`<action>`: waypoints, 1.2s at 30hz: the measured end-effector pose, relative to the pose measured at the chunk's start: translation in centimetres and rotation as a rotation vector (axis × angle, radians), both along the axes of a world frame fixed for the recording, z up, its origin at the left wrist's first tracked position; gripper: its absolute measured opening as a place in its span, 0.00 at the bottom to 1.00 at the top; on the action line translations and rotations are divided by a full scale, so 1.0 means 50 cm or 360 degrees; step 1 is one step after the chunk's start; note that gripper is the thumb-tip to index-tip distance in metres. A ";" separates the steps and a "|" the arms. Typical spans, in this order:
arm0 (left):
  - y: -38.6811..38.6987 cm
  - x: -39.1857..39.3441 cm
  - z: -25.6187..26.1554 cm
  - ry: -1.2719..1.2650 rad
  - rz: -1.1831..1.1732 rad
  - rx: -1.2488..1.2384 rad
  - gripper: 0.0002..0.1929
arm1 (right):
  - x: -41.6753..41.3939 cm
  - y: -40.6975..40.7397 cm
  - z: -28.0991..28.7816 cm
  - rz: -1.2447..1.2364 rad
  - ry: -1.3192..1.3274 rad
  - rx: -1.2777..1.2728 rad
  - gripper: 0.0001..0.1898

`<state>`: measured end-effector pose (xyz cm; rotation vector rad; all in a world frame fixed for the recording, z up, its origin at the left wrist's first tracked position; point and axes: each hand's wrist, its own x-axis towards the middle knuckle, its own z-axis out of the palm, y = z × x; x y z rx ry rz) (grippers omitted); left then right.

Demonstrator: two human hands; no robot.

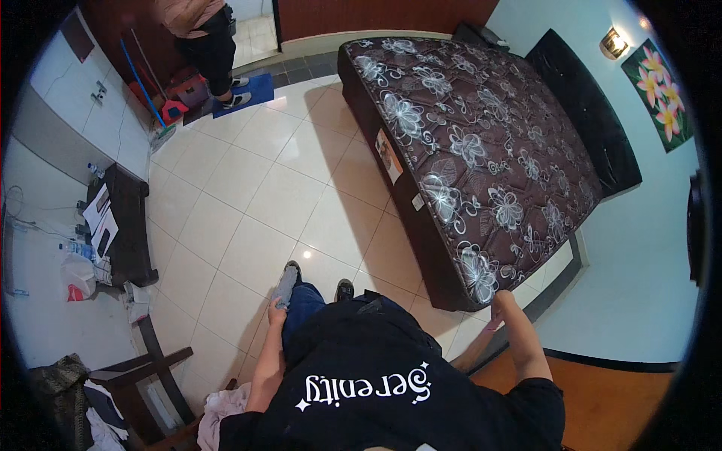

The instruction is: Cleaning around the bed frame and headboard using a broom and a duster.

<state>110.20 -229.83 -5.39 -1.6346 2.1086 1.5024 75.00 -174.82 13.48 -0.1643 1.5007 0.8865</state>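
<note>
My left hand (277, 313) is closed around a grey cloth (287, 283), which extends beyond my fingers beside my jeans. My right hand (496, 321) is at the near corner of a large mattress (468, 163). Its fingers are partly hidden, so whether they grip the corner is unclear. Dark brown quilting with silvery flowers covers the mattress top. Labels (389, 155) show on its side. Behind it, a black padded headboard (586, 113) stands against the pale wall.
Another person (210, 56) stands on a blue mat (254, 93) near a doorway. A blue-handled broom (141, 84) and red dustpan (174, 107) lean nearby. Papers and bottles sit on a dark cabinet (134, 237) at left. Clothes and a wooden chair frame (163, 369) are lower left.
</note>
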 end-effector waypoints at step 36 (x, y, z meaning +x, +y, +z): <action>-0.003 0.086 -0.085 -0.0205 -0.0008 0.0038 0.23 | -0.143 -0.095 -0.156 -0.0114 -0.0119 -0.0120 0.22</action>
